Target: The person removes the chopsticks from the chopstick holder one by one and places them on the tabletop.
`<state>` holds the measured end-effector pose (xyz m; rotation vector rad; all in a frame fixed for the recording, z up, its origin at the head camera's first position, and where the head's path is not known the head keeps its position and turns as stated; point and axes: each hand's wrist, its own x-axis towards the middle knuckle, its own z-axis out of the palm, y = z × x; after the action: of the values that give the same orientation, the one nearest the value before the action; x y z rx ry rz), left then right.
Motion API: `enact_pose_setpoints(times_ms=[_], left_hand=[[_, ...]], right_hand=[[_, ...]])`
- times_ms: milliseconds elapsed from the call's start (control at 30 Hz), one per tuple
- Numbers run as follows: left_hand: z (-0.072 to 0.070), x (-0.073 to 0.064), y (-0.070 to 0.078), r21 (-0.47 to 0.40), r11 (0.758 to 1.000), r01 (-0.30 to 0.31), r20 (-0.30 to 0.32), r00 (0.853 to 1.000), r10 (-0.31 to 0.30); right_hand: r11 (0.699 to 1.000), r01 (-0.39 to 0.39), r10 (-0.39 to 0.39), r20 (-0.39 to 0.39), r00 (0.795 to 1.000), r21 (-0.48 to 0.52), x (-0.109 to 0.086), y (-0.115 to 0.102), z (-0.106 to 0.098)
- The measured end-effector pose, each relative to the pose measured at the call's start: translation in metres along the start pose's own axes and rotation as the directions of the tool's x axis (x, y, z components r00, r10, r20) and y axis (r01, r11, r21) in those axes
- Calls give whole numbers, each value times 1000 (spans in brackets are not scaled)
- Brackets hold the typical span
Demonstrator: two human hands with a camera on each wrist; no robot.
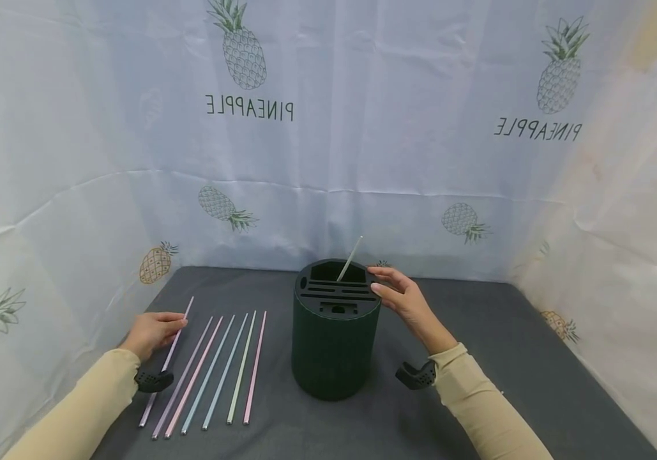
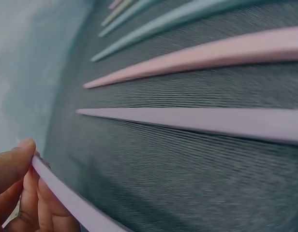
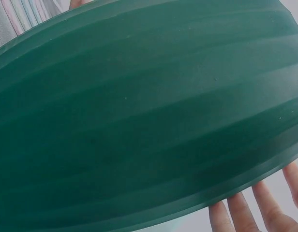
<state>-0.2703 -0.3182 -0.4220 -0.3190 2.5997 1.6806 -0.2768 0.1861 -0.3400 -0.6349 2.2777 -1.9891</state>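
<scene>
My left hand [image 1: 154, 333] pinches a light purple chopstick [image 2: 71, 200] between thumb and fingers, at the left end of a row of chopsticks. Its far tip is tilted up in the left wrist view. Beside it lie several more chopsticks in pastel colours, among them a purple one [image 1: 183, 377] and a pink one [image 1: 255, 367]. A dark green round utensil holder [image 1: 334, 348] with a slotted top stands upright at the middle. My right hand [image 1: 410, 306] rests fingertips on its right rim, fingers spread. One pale green chopstick [image 1: 351, 257] leans out of the holder's back compartment.
The table has a dark grey cloth [image 1: 449, 326]. A white curtain [image 1: 362, 128] printed with pineapples hangs behind it and along both sides. Each wrist carries a black camera strap, the right one [image 1: 417, 375] close to the holder.
</scene>
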Motion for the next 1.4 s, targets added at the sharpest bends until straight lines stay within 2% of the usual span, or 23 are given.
enact_pose_setpoints(times_ms=[267,733,933,1100,1200,1267,1400], left_hand=[[11,3,-9,35,999,17,27,999,-18],[18,8,-13,171,984,47,-17,999,-45],[19,9,-15,177,983,48,-26,999,-44],[17,7,-12,139,989,45,-8,999,-44],[16,4,-6,97,995,40,-2,999,-40],[15,2,4,66,998,20,12,1000,-21],[14,-2,40,-55,998,-24,79,996,28]], right_hand=[[1000,-2,2,-7,1000,1,1,-1,0],[1000,-8,9,-5,1000,5,1,-2,0],[1000,-9,9,-10,1000,-4,1,-1,0],[1000,-12,12,-9,1000,-6,1,-1,1],[1000,-12,12,-9,1000,-9,1,-1,1],[1000,-14,14,-9,1000,-10,1,-1,1],[1000,-20,19,-15,1000,-8,2,-1,0]])
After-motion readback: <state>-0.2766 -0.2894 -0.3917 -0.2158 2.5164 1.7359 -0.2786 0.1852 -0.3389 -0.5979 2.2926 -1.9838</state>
